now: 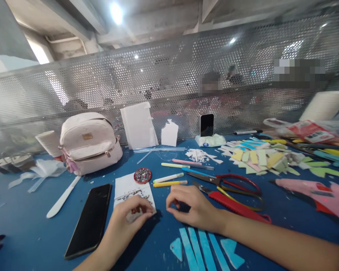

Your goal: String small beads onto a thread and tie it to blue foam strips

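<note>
My left hand [132,216] is closed in a pinch at the lower right corner of a white sheet of paper [120,184]. Small glittery bits [137,192] lie scattered on that sheet, partly hidden by the hand. On its upper edge sits a round red-rimmed dish [142,175] filled with multicoloured glitter. My right hand [193,207] hovers to the right, thumb and forefinger curled together; anything between them is too small to make out. Just beyond it lie a yellow marker [169,183] and a pale green marker [168,177]. Blue cut strips [205,248] lie below it.
Scissors with red handles [240,184] and a red cutter [237,207] lie beside my right forearm. A pink glue gun [313,192] is at far right. A black phone [89,222] and white plastic knife [62,197] lie left. Behind stand a pink backpack [87,143] and perforated screen [164,82].
</note>
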The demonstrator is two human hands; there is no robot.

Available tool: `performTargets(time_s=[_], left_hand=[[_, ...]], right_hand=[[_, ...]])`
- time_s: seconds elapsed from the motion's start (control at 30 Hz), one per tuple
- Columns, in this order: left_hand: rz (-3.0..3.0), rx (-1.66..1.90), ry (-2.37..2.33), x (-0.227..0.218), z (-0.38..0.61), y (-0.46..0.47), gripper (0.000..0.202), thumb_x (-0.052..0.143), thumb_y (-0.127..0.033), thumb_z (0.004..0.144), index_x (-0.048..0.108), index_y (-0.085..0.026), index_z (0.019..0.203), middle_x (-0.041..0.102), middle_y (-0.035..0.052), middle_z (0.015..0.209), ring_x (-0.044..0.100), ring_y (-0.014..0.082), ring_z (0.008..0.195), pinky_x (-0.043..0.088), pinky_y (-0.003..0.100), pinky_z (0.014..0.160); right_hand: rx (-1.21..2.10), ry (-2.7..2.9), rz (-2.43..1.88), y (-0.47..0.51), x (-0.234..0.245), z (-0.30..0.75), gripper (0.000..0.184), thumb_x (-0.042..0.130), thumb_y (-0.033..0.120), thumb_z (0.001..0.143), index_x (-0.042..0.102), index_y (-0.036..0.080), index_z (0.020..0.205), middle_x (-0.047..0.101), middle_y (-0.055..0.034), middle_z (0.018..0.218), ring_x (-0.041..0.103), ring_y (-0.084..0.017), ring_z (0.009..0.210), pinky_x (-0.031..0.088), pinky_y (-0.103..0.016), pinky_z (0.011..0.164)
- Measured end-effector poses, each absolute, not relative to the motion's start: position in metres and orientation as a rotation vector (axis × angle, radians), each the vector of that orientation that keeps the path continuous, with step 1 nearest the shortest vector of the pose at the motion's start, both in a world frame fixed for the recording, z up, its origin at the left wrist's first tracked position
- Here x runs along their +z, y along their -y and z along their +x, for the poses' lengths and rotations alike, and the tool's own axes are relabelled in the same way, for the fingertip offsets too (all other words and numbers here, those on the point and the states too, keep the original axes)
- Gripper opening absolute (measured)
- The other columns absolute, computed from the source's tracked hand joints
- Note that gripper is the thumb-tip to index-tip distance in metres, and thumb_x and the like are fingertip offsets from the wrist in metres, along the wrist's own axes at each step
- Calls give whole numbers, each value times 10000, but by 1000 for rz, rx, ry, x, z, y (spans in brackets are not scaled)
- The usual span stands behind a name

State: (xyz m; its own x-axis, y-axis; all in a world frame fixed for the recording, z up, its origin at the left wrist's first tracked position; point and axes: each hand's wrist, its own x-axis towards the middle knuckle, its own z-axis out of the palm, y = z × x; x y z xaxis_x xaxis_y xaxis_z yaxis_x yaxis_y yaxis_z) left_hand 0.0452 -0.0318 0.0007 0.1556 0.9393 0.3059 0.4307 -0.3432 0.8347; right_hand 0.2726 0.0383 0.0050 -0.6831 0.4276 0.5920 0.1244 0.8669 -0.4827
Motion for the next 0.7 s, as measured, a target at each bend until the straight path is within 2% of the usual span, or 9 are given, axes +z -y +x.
performTargets(time_s=[0.17, 0.4, 0.7], left_hand=[[2255, 851, -1299, 4, 34, 27, 123, 702, -136, 828, 719, -215, 736, 755, -2, 781, 658, 191, 766, 399, 320, 773], [2277, 645, -1467, -2, 41, 26, 119, 746, -148, 814, 725, -233, 734, 772, -39, 817, 665, 197, 820, 307, 356, 852], [2273, 619, -1474, -1, 45, 27, 121, 672, -129, 842, 699, -196, 744, 725, 10, 803, 622, 208, 795, 350, 331, 779]], right_hand=[[547, 2304, -432, -38, 5, 273, 68, 591, 172, 882, 613, 167, 818, 521, 16, 691, 492, -105, 611, 366, -210, 573], [546, 2303, -422, -38, 6, 273, 89, 581, 184, 894, 602, 173, 808, 518, 19, 684, 487, -105, 604, 362, -211, 566], [542, 2317, -434, -39, 4, 274, 61, 588, 158, 877, 600, 173, 819, 507, 21, 694, 488, -109, 624, 357, -213, 587]])
